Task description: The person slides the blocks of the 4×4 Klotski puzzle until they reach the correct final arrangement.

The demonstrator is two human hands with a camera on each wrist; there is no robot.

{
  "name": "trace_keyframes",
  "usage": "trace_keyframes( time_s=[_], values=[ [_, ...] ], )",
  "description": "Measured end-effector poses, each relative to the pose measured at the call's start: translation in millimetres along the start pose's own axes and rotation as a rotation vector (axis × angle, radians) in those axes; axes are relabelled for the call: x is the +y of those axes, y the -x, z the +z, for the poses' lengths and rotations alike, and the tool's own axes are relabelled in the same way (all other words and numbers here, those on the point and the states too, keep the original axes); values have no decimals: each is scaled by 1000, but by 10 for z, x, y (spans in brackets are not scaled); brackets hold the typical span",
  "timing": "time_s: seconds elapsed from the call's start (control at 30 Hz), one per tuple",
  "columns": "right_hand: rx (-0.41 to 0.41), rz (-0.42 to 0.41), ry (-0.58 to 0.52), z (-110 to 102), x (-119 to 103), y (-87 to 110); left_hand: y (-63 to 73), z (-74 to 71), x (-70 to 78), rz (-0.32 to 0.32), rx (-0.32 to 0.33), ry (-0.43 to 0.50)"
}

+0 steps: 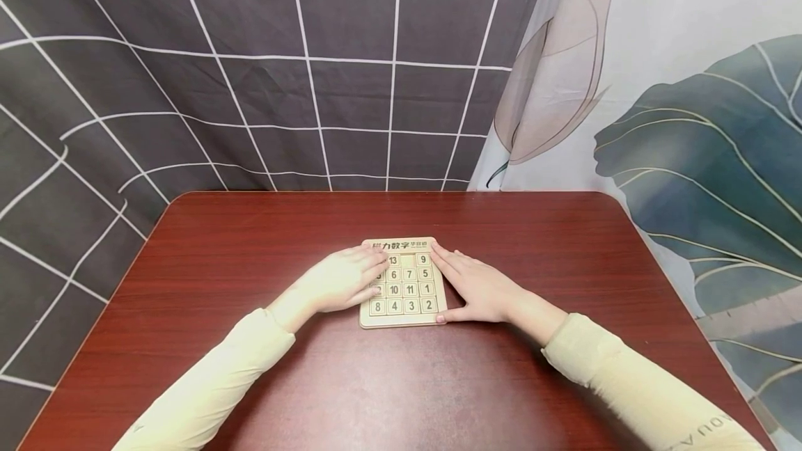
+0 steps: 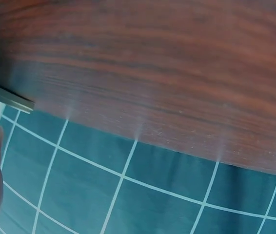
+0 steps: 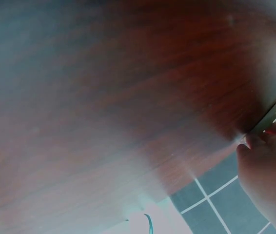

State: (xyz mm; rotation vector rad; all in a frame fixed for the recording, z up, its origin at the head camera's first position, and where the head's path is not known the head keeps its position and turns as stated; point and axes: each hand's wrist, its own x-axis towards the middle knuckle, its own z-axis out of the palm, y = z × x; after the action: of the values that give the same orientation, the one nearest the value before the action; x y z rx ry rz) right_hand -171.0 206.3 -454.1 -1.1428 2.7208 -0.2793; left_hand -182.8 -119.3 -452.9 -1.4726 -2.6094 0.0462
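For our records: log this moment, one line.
left hand: on sliding number puzzle; right hand: on puzzle's right edge; gap: between tiles 13 and 9

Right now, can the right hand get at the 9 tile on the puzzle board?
Probably yes. The right hand rests along the right edge of the puzzle board, fingertips close to the 9 tile, which shows uncovered. The left hand is over the opposite side.
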Motion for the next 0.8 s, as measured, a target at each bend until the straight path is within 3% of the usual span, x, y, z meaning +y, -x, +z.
trace_keyframes(
  time_s=[0.57, 0.8],
  values=[
    [-10, 9, -1, 26, 10, -2, -227, -6, 126, 40, -29, -44],
    [-1, 4, -3, 32, 24, -6, -149, 52, 40, 11, -29, 10]
  ],
)
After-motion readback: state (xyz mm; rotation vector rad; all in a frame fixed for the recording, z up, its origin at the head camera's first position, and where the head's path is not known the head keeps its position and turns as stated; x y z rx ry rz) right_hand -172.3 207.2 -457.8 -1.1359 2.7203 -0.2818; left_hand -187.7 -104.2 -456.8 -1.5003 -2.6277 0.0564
